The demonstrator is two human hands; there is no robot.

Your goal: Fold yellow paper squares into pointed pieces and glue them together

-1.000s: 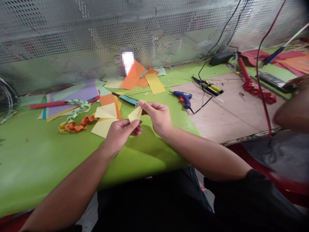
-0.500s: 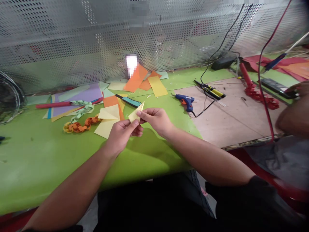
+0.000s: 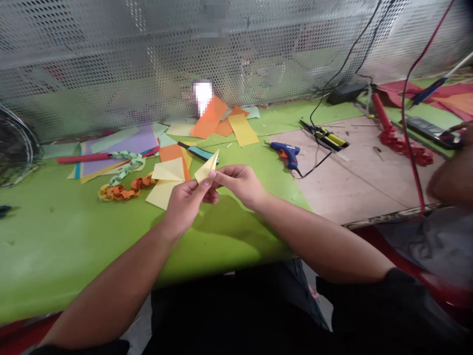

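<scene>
Nudged forward since earlier, folded yellow paper point(image 3: 206, 168) points lengthwise away and rightward, pinched by both hands point(image 3: 184, 202) point(image 3: 241, 185).

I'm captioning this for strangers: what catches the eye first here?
The left hand and right hand pinch folded yellow paper over a bright green table. Left of them lies a curly orange paper strip; to their right, a blue glue gun.

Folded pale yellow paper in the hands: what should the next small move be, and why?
Probably a light press by the right hand along the crease of the folded paper, while the left hand steadies it: both hands pinch its near end, and its pointed far tip stands free with a fold line showing, so the fold may need flattening.
</scene>
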